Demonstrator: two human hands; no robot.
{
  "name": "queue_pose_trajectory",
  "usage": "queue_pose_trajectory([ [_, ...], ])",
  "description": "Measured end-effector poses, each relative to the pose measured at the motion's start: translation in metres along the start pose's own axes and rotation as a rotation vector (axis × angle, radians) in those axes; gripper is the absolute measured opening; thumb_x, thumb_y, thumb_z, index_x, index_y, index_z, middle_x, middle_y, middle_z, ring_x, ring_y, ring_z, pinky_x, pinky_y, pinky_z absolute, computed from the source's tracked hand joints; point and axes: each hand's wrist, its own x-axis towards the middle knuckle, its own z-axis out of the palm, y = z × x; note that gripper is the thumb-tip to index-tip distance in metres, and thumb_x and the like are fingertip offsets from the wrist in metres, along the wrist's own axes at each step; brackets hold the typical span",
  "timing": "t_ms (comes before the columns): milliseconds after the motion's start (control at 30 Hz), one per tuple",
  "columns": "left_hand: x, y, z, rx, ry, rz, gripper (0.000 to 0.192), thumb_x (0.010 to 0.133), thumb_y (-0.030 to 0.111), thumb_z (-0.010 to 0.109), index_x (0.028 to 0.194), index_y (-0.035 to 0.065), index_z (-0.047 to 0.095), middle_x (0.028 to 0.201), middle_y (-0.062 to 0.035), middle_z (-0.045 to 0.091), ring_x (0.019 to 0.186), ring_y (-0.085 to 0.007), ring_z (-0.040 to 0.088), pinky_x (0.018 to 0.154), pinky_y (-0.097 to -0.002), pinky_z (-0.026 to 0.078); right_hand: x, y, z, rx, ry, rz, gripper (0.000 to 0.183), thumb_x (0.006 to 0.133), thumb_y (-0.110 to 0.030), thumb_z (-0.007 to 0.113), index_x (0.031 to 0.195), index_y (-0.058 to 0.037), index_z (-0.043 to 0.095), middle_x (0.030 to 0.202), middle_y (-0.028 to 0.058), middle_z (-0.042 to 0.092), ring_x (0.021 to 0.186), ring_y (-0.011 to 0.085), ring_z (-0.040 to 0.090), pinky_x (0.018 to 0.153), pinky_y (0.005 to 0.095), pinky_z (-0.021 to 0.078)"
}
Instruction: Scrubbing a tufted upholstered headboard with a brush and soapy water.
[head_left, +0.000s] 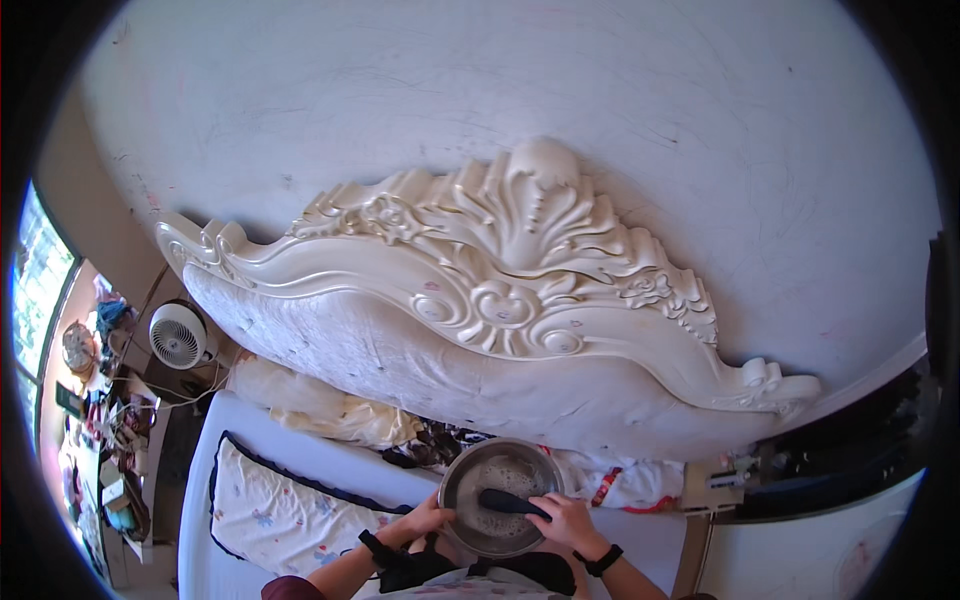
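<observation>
A round metal basin (551, 471) with sudsy water in it is at the lower middle of the view, close to my body. My left hand (429, 517) grips the basin's left rim. In my right hand (564, 520) is the end of a dark, oblong handled object (506, 502), perhaps a brush, held over the suds inside the basin; its far end is not clear. Both wrists carry black bands. Behind the basin rises a cream carved headboard (510, 307) with a tufted, padded lower panel (337, 330).
Around me is a bed with a pale sheet (199, 480), a patterned pillow (277, 517) with dark trim, bundled cream cloth (367, 420) and a white-and-red cloth (637, 480). A white fan (178, 335) and a cluttered shelf (124, 480) stand at left.
</observation>
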Motion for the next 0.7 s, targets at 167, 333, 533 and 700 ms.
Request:
queue_pose_trajectory([
  [167, -0.036, 0.045, -0.034, -0.055, -0.019, -0.068, 0.064, 0.070, -0.005, 0.050, 0.132, 0.0021, 0.033, 0.120, -0.0103, 0.050, 0.111, -0.0189, 0.046, 0.094, -0.0313, 0.039, 0.031, -0.064, 0.005, -0.018, 0.021, 0.045, 0.025, 0.073, -0.023, 0.069, 0.092, -0.0082, 0.065, 0.078, 0.0062, 0.060, 0.067, 0.0251, 0.059, 0.057, 0.0336, 0.0483],
  [333, -0.051, 0.041, -0.068, -0.028, 0.011, -0.006, 0.054, 0.073, -0.002, 0.051, 0.126, 0.0036, 0.039, 0.105, -0.0085, 0.057, 0.092, -0.0181, 0.056, 0.076, -0.0300, 0.049, 0.056, -0.102, 0.014, -0.081, 0.049, -0.039, 0.025, 0.072, -0.023, 0.069, 0.091, -0.0086, 0.064, 0.078, 0.0060, 0.059, 0.068, 0.0243, 0.059, 0.057, 0.0339, 0.0476],
  [533, -0.059, 0.052, -0.087, -0.161, -0.031, -0.039, 0.061, 0.072, -0.004, 0.048, 0.130, 0.0070, 0.032, 0.110, -0.0103, 0.053, 0.096, -0.0219, 0.056, 0.073, -0.0338, 0.052, 0.079, -0.123, 0.011, -0.101, 0.025, -0.084, 0.024, 0.073, -0.022, 0.068, 0.092, -0.0082, 0.064, 0.079, 0.0070, 0.059, 0.069, 0.0248, 0.060, 0.059, 0.0337, 0.0481],
  [700, -0.058, 0.049, -0.093, -0.254, -0.005, 0.003, 0.066, 0.070, -0.007, 0.047, 0.132, 0.0080, 0.029, 0.116, -0.0111, 0.050, 0.102, -0.0239, 0.053, 0.078, -0.0350, 0.050, 0.094, -0.133, 0.006, -0.140, 0.008, -0.087, 0.025, 0.072, -0.020, 0.069, 0.092, -0.0074, 0.064, 0.080, 0.0083, 0.060, 0.069, 0.0257, 0.060, 0.059, 0.0338, 0.0486],
])
